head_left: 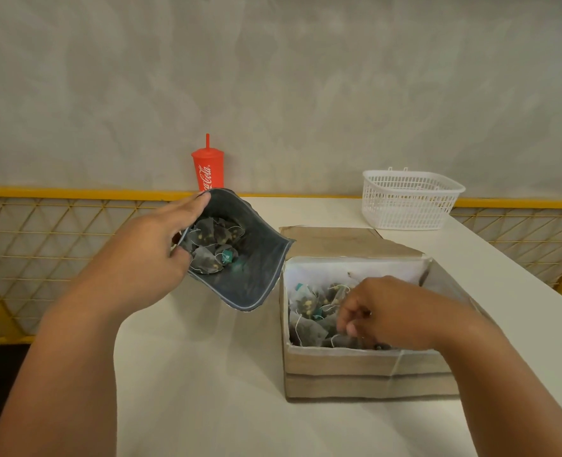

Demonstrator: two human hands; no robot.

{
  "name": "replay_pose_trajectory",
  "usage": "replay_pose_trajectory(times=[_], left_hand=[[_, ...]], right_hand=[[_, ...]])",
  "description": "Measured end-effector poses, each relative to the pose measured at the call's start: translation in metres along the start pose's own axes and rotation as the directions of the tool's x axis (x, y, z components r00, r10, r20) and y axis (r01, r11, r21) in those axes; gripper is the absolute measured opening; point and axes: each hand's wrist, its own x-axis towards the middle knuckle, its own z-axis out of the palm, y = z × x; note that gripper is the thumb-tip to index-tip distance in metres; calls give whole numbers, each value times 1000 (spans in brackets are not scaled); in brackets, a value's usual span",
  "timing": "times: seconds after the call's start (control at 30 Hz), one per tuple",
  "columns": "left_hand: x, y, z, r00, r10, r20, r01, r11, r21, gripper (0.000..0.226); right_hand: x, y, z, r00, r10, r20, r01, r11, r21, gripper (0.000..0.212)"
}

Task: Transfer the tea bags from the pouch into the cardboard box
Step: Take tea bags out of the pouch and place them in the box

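Right hand (376, 313) is down inside the box (365, 367), fingers curled together w/ tips among the tea bags (309, 311) near the box's front wall; can't tell for sure if they pinch a bag or string, the knuckles hide it. Forearm crosses the box's front-right corner.

Left hand (156, 249) sits just left of the box, clamped on the pouch (250, 275): thumb on the near lip, fingers up along the far-left rim, holding the mouth wide open. Pouch is lifted & tilted, opening facing the camera, its right edge just beside the box's back-left corner, lower edge above the bench (207, 374). Inside the pouch, approx. a handful of dark see-thru tea bags w/ white strings & a teal tag are bunched toward the left side, by the hand.

Box is brown cardboard, white inside, standing on the bench. Its lid flap (345, 242) is folded back flat behind it. A layer of tea bags covers the box floor, mostly on the left half, some teal tags showing.

Behind the box & to its right, well apart, a white plastic basket (408, 199) stands at the bench's far edge. Behind the box to its left, past the pouch, a red cup (207, 171) w/ lid & straw stands by the wall (306, 77). A yellow railing (58, 192) w/ wire mesh runs behind the bench on both sides of the box.
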Motion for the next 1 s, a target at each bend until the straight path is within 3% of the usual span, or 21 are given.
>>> replay_pose_trajectory(times=[0.13, 0.27, 0.53, 0.7, 1.0], left_hand=[[0, 0, -1, 1000, 1, -4, -1, 1000, 9, 72], [1, -1, -1, 1000, -3, -1, 3, 1000, -13, 72], [1, -7, -5, 1000, -10, 17, 11, 999, -37, 72], [2, -15, -6, 1000, -11, 22, 12, 998, -56, 74], [2, -15, -5, 999, 13, 35, -11, 997, -70, 78]], right_hand=[[2, -4, -9, 983, 6, -185, 4, 998, 56, 35], [7, -23, -19, 948, -75, -309, 110, 989, 97, 24], [42, -92, -17, 924, -292, -248, 318, 945, 72, 29], [87, -121, 9, 927, -360, -103, 348, 930, -119, 35], [164, -130, 34, 989, -144, 41, 149, 956, -254, 36]])
